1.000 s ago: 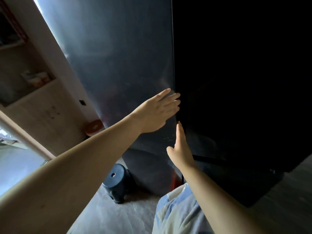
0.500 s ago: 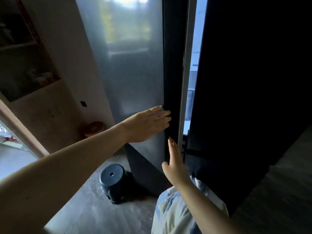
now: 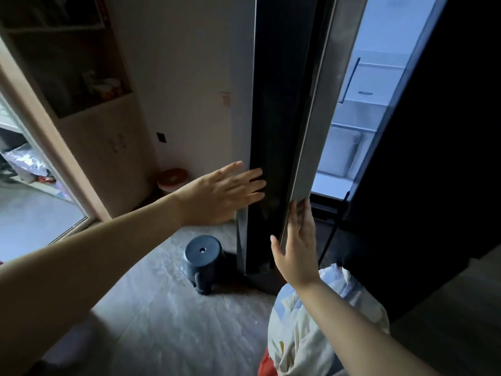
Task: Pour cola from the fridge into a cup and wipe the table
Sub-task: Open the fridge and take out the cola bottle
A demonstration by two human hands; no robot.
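Observation:
A tall fridge stands in front of me with its left door (image 3: 282, 109) swung out, edge toward me. Through the gap I see the lit interior (image 3: 360, 118) with pale shelves and bins. No cola or cup is visible. My left hand (image 3: 222, 194) has straight fingers laid against the door's outer edge. My right hand (image 3: 296, 248) is flat and upright, its fingers touching the door's inner edge lower down. The dark right door (image 3: 439, 131) stays closed.
A dark blue plastic stool (image 3: 202, 260) stands on the floor just left of the fridge base. A red-lidded pot (image 3: 173, 179) sits by the wall. A wooden shelf cabinet (image 3: 81, 85) and a doorway are at the left. My light clothing shows at the bottom.
The left fridge door has swung from closed to wide open, exposing the lit interior. Both hands have stayed flat on the door's edge and followed it leftward.

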